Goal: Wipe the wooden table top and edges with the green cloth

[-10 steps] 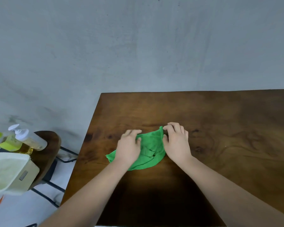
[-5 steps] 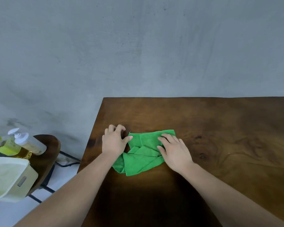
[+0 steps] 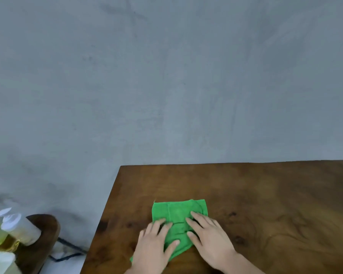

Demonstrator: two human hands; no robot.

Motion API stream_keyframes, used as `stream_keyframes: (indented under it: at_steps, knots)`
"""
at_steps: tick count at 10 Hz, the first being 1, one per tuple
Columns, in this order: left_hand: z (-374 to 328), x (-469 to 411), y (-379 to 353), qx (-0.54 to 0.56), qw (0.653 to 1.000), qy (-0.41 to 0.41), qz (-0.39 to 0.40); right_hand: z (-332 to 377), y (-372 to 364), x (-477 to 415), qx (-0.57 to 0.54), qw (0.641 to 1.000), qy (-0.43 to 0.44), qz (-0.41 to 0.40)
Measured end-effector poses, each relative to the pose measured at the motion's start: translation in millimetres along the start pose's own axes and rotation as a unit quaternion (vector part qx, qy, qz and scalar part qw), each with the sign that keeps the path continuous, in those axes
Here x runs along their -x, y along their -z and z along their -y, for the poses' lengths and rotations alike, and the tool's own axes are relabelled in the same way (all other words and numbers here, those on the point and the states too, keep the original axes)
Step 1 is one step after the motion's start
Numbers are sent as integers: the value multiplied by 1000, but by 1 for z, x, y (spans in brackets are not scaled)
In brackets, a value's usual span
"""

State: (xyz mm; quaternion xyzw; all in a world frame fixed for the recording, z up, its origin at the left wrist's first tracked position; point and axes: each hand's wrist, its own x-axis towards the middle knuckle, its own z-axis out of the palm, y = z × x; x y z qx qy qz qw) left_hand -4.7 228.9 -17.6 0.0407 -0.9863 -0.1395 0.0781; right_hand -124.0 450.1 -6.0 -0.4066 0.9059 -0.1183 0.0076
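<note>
Head: left hand (image 3: 152,249), right hand (image 3: 213,241), fingers (image 3: 197,216) straight, press green cloth (image 3: 178,211) on wooden table (image 3: 265,194).

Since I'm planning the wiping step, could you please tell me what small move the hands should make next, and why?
Probably push the green cloth away toward the far edge, pressing flat. Both the left hand and the right hand lie with straight fingers on the folded cloth, which sits near the left front of the table, and bare wood stretches beyond it and to the right.
</note>
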Motion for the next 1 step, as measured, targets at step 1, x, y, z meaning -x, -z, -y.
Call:
stream_keyframes:
  at_steps: [1]
  knots:
    - [-17, 6, 2, 14, 998, -23, 49, 0, 5, 14, -17, 999, 36, -34]
